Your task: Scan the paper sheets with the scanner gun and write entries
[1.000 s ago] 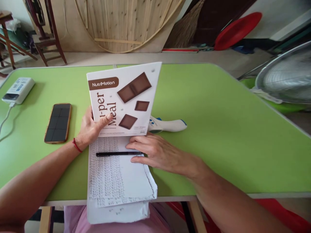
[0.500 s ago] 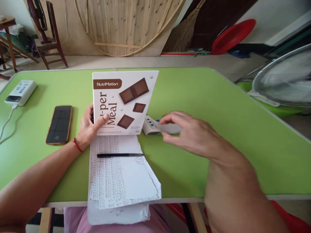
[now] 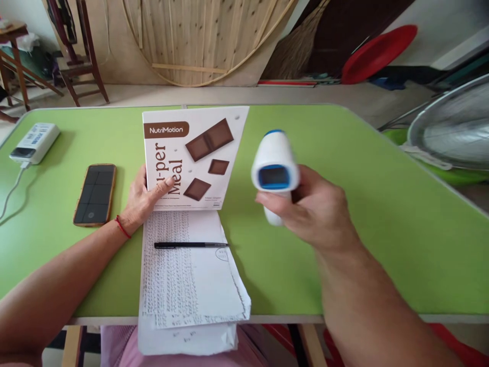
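A white NutriMotion box [image 3: 208, 188] with chocolate pieces printed on it stands tilted up on the table. My left hand [image 3: 147, 196] grips its left side, thumb across the front and the other fingers hidden behind. To the right of the box, my right hand [image 3: 319, 204] is wrapped round the handle of a white and blue infrared thermometer [image 3: 263, 158], held above the table with its dark screen facing me. Below the box lie handwritten papers [image 3: 206, 290], with a black pen [image 3: 183, 245] resting across them.
A smartphone [image 3: 94, 194] in an orange-brown case lies left of my left hand. At the far left of the green table [image 3: 367, 204] sits a white power bank [image 3: 35, 143] with a cable plugged in. The papers overhang the front edge. A mesh-covered basin [image 3: 454, 122] stands beyond the right edge.
My right hand has lifted the thermometer off the table and turned it upright, its screen now towards me. My left hand and the box have barely moved.
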Demonstrator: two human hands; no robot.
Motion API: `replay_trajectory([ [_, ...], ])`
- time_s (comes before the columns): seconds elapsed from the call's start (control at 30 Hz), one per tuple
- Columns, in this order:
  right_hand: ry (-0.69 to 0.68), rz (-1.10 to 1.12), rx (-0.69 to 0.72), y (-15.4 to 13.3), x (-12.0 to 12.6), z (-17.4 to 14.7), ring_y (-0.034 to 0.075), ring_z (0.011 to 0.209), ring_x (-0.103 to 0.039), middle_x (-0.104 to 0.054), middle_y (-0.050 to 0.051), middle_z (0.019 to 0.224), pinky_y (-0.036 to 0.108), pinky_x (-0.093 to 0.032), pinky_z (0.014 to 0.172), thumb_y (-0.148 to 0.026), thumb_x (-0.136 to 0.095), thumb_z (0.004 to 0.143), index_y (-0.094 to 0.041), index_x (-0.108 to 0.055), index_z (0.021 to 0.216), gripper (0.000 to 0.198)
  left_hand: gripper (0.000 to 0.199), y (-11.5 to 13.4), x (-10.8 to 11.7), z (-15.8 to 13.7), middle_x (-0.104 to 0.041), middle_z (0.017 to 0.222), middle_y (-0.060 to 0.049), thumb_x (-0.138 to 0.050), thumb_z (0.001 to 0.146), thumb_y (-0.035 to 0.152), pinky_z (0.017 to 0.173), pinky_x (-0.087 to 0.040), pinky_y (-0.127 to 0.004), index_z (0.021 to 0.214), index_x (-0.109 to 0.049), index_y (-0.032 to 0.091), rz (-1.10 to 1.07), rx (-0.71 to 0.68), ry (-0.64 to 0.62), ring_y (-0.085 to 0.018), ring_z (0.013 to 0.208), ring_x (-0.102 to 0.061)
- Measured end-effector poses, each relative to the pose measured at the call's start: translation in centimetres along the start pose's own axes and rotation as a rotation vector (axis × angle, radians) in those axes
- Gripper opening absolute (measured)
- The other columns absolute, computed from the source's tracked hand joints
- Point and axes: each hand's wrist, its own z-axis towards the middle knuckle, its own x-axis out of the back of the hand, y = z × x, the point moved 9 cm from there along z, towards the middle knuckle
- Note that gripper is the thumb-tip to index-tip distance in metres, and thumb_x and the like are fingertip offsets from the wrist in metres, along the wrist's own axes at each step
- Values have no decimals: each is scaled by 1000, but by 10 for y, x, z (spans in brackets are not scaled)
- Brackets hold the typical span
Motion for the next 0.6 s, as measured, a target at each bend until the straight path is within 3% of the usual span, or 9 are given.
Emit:
replay_trajectory([
  [0.03, -5, 280, 13, -8, -7, -7, 19, 60, -58, -61, 1, 69, 36, -50, 55, -38, -62, 76, -25, -54, 93, 23, 52, 0, 1, 0, -67, 115, -10, -71, 78, 57, 92, -51, -52, 113, -59, 21, 10, 2, 11, -32, 106, -63],
  [0.1, -212, 697, -1, -26, -41, -23, 17, 55, -56, -59, -2, 64, 36, -51, 53, -38, -61, 76, -26, -54, 99, 27, 51, 0, 3, 0, -68, 112, -10, -70, 78, 59, 90, -52, -52, 111, -60, 21, 42, 8, 36, -32, 104, -64],
  [0.17, -361, 866, -57, -39, -68, -39, 14, 50, -52, -56, -3, 61, 32, -48, 49, -34, -65, 74, -24, -55, 97, 27, 49, 0, 3, 0, -68, 110, -10, -69, 79, 58, 89, -52, -52, 110, -60, 22, 78, 11, 43, -32, 102, -64],
  [0.33, -493, 906, -222, -34, -106, -57, 11, 52, -51, -55, -4, 60, 30, -47, 50, -34, -63, 77, -21, -54, 84, 18, 46, 2, 0, 1, -68, 110, -10, -67, 81, 56, 89, -52, -50, 109, -60, 21, 80, -18, 24, -31, 101, -65],
  [0.6, -468, 912, -238, -25, -120, -58, 12, 60, -57, -57, -3, 69, 30, -50, 59, -41, -65, 80, -20, -53, 92, 27, 48, 2, 1, 1, -67, 109, -10, -68, 80, 58, 91, -50, -51, 108, -58, 21, 82, -13, 54, -30, 100, -63],
])
